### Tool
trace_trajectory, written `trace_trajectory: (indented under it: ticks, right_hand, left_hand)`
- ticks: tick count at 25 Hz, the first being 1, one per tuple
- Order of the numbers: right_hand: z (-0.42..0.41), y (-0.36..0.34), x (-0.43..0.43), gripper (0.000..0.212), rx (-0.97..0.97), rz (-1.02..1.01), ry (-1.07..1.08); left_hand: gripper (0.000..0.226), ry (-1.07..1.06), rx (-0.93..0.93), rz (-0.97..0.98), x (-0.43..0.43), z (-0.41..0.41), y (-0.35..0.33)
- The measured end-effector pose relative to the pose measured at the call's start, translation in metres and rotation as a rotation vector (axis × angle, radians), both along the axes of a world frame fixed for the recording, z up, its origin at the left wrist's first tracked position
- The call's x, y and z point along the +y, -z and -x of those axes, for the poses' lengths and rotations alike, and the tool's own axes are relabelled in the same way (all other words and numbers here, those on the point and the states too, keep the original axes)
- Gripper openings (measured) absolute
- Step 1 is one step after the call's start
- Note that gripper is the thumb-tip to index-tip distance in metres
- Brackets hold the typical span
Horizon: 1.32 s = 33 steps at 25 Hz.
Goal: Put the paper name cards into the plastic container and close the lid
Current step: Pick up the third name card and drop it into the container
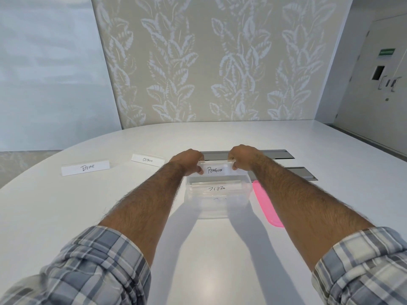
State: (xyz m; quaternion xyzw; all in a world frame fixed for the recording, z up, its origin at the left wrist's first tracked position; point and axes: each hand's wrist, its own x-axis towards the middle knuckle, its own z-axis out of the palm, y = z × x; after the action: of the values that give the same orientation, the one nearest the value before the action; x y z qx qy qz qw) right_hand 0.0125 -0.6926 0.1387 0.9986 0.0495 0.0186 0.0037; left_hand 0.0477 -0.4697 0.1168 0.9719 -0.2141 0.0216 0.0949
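A name card reading PENGUIN (217, 169) is held by its two ends above the far edge of the clear plastic container (218, 208). My left hand (189, 161) grips its left end and my right hand (242, 157) its right end. Inside the container lies a card marked ZEBRA (217, 188), with another card partly visible under it. The pink lid (267, 205) lies flat on the table just right of the container, partly hidden by my right forearm. Two more cards stand to the left: OSTRICH (148, 160) and BEAR (86, 167).
The white oval table (66, 205) carries two grey cable hatches (277, 154) beyond and right of the container. A patterned wall stands behind the table and a door (378, 80) is at the far right.
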Motion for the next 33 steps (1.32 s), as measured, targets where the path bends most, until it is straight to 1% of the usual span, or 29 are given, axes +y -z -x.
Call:
trace_trajectory:
  ticks: [5,9,17,27,33]
  right_hand:
    - [-0.018,0.015,-0.004,0.044,0.013,-0.004,-0.019]
    - [-0.030,0.030,-0.005,0.045,0.049,-0.006,-0.035]
    - [-0.049,0.054,-0.008,0.047,0.105,0.039,-0.059]
    - [-0.061,0.074,-0.013,0.045,0.150,0.062,-0.063]
    - [-0.067,0.085,-0.014,0.043,0.182,0.077,-0.085]
  left_hand:
    - [0.056,-0.016,0.025,-0.007,-0.003,-0.010,0.012]
    - [0.053,-0.024,0.053,-0.027,-0.006,-0.017,0.026]
    - [0.054,-0.059,0.081,-0.116,-0.020,-0.030,0.051]
    - [0.057,-0.057,0.130,-0.182,-0.031,-0.045,0.068]
    - [0.054,-0.053,0.151,-0.243,-0.036,-0.048,0.077]
